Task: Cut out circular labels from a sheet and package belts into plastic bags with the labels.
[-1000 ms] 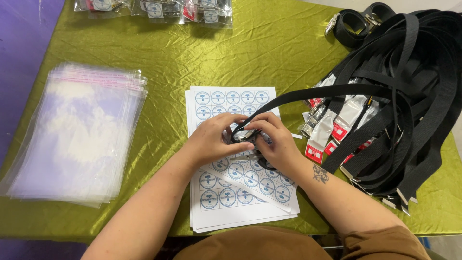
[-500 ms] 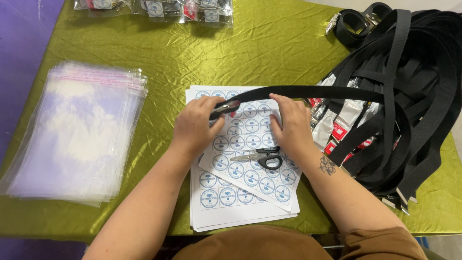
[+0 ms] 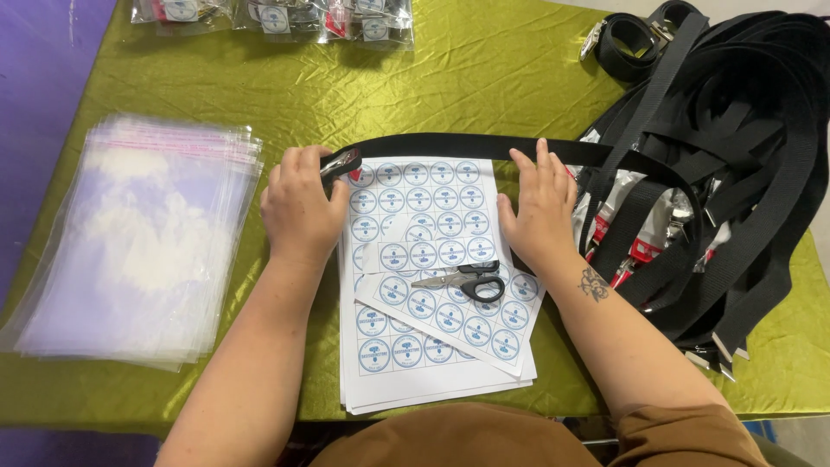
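Your tablecloth [image 3: 484,78] is shiny olive-green; the strap [image 3: 450,145] across frame centre is plain black, like the strap pile [image 3: 743,173] at upper right. The sticker sheets [image 3: 432,346] are white with rows of blue-and-white circles. The scissors [image 3: 471,281] have black handles. The bags [image 3: 138,242] at left are clear.
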